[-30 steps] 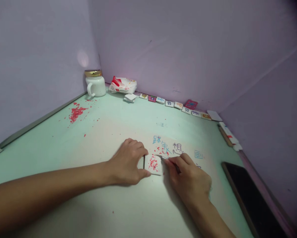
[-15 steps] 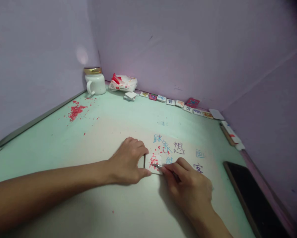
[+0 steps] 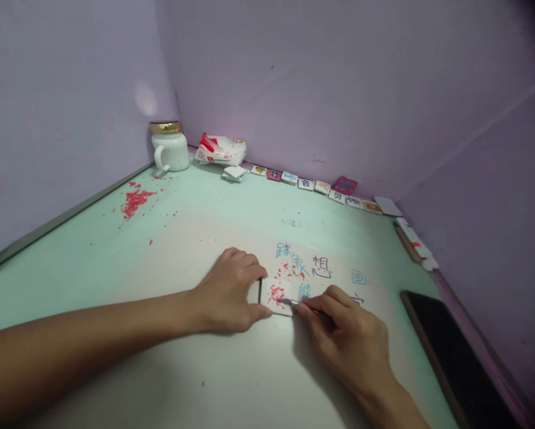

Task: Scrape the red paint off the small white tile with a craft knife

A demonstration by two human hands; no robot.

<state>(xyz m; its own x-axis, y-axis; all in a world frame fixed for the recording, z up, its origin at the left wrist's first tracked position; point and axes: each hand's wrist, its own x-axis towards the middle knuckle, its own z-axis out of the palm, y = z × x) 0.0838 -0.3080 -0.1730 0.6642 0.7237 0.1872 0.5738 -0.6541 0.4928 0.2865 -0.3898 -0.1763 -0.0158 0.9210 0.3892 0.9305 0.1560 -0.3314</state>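
Head view: mid-desk (image 3: pixel 160 375), the right hand (image 3: pixel 345 333) has its fingers closed round a thin tool (image 3: pixel 289 302), its tip at or just over the white tile (image 3: pixel 284 287) from the right. Nearer, the left hand (image 3: pixel 232 292) grips the tile's left corners between parted thumb and forefinger. Flat, squarish, without a clear long axis, the tile is speckled red. Small cards (image 3: pixel 305 184) line the desk's far edge.

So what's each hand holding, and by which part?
Left hand: a white square block, by its left corners. Right hand: a metal-tipped carving tool, by its shaft.
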